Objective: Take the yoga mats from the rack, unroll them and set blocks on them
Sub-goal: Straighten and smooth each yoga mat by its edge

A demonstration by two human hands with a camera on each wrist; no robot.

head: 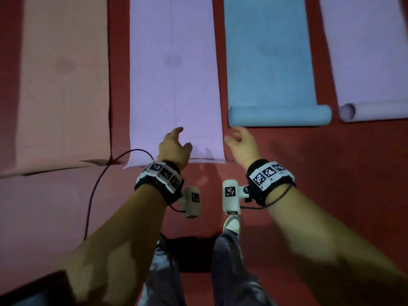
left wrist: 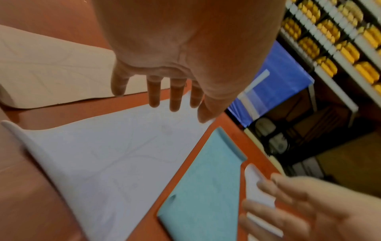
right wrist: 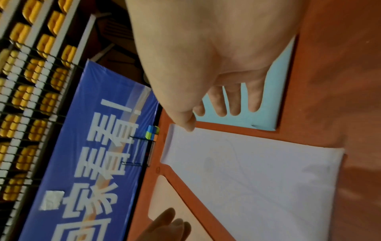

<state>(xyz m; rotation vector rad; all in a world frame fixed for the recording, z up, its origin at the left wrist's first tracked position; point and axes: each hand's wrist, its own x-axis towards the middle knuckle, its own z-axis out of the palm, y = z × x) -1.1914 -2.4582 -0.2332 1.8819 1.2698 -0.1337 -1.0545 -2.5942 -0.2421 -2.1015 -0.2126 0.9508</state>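
Lilac mat (head: 174,85): lay flat, near end beneath left hand (head: 174,146).
Blue mat (head: 269,62): rolled end just beyond right hand (head: 242,144).
Hands: both spread, empty.

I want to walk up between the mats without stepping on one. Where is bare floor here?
Bare red floor spreads wide nearest the person, below the blue mat and the far-right lilac mat. Only narrow strips run between mats, as between the pink mat and the middle lilac mat. A black cable crosses the floor at left.
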